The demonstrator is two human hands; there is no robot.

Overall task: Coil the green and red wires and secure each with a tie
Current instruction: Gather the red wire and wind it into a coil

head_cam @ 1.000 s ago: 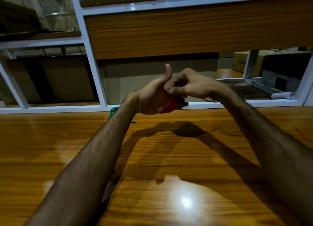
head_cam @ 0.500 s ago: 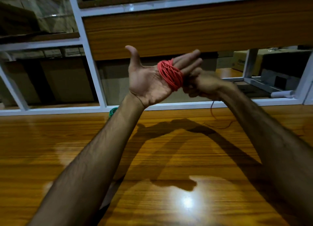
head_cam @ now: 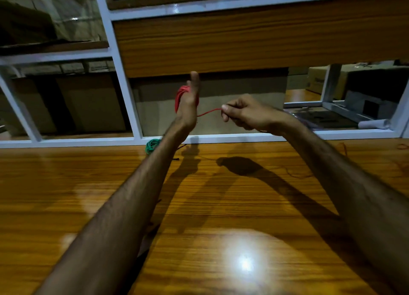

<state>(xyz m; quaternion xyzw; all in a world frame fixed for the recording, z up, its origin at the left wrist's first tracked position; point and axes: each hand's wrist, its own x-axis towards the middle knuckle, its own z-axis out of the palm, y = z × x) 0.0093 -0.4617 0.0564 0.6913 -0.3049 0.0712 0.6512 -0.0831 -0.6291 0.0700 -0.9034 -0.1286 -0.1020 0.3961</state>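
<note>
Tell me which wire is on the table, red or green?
The green wire, coiled at the table's far edge. The red wire is wound around the left hand, its end pinched by the right hand.

Table (head_cam: 66,184): glossy wood grain, below the fingers.
Frame (head_cam: 124,78): white metal bars, behind the fingers.
Panel (head_cam: 243,42): wood, above the fingers.
Boxes (head_cam: 318,80): cardboard, far right of the fingers.

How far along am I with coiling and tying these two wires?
The green wire already lies coiled at the table's far edge; a tie isn't discernible. The red wire is wrapped around your left hand, its strand pinched by your right hand. Left: finish winding and tie it.
</note>
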